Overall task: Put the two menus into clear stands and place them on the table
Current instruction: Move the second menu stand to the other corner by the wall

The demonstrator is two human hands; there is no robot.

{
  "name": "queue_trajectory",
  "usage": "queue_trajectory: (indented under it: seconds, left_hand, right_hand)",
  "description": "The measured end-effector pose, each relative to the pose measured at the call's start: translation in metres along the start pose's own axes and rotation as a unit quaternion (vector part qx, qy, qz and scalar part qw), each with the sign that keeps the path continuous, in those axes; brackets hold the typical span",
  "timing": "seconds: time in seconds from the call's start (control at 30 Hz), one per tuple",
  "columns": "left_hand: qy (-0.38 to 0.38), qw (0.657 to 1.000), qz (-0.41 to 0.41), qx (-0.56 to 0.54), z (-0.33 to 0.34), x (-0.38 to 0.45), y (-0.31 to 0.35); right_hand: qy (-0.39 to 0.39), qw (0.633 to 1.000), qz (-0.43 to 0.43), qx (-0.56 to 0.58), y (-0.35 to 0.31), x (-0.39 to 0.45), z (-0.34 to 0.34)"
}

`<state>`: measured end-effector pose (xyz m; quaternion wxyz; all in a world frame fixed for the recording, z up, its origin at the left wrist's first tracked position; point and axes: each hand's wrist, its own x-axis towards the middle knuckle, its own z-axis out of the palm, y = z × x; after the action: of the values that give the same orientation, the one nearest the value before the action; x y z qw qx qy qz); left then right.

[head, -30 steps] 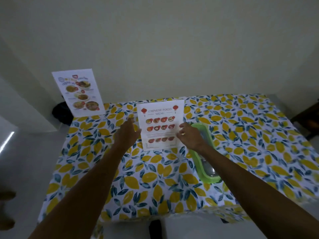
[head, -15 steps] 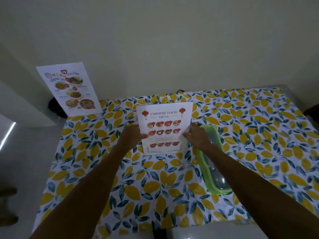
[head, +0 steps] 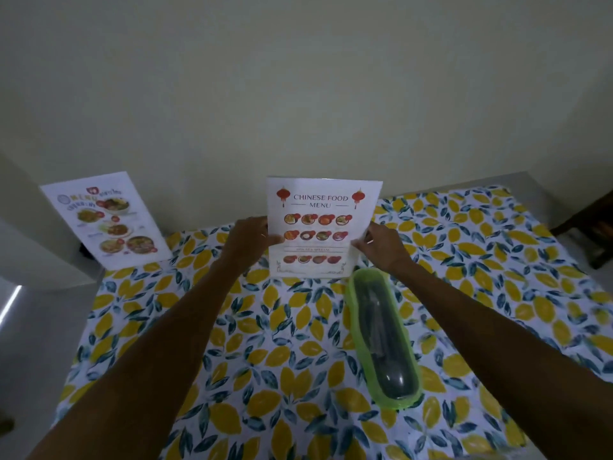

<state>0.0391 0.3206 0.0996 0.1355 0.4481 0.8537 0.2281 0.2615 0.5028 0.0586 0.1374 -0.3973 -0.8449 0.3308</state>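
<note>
The Chinese food menu (head: 318, 227) stands upright in a clear stand near the table's far edge, facing me. My left hand (head: 250, 240) grips its left side and my right hand (head: 381, 245) grips its right side, thumbs on the front. A second menu with food photos (head: 106, 220) stands upright in its stand at the table's far left corner, apart from both hands.
A long green-rimmed clear container (head: 381, 340) holding dark utensils lies just right of centre, under my right forearm. The table wears a lemon-print cloth (head: 265, 360). A plain wall rises behind. A dark chair (head: 593, 227) shows at the far right.
The Chinese food menu now stands more upright and further back, with both hands gripping its sides. My view has shifted closer and lower over the table.
</note>
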Motion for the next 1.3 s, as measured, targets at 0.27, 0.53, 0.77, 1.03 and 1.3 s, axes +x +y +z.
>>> queue_trajectory:
  seconds: [0.27, 0.53, 0.77, 1.03, 1.3]
  left_hand:
    - [0.023, 0.999, -0.023, 0.004, 0.014, 0.053, 0.096]
    - [0.017, 1.000, 0.000, -0.005, 0.093, 0.098, 0.210]
    - [0.000, 0.998, 0.065, -0.002, 0.162, 0.150, 0.311]
    - [-0.021, 0.994, 0.099, -0.037, 0.228, 0.218, 0.377]
    - [-0.043, 0.992, 0.087, -0.075, 0.281, 0.283, 0.389]
  right_hand:
    - [0.017, 0.998, -0.034, 0.042, 0.050, 0.055, -0.085]
    - [0.039, 0.999, -0.011, 0.014, 0.149, 0.086, -0.191]
    - [0.082, 0.995, 0.049, -0.015, 0.244, 0.099, -0.272]
    - [0.106, 0.989, 0.095, -0.046, 0.327, 0.147, -0.321]
    - [0.099, 0.986, 0.117, -0.064, 0.378, 0.202, -0.327]
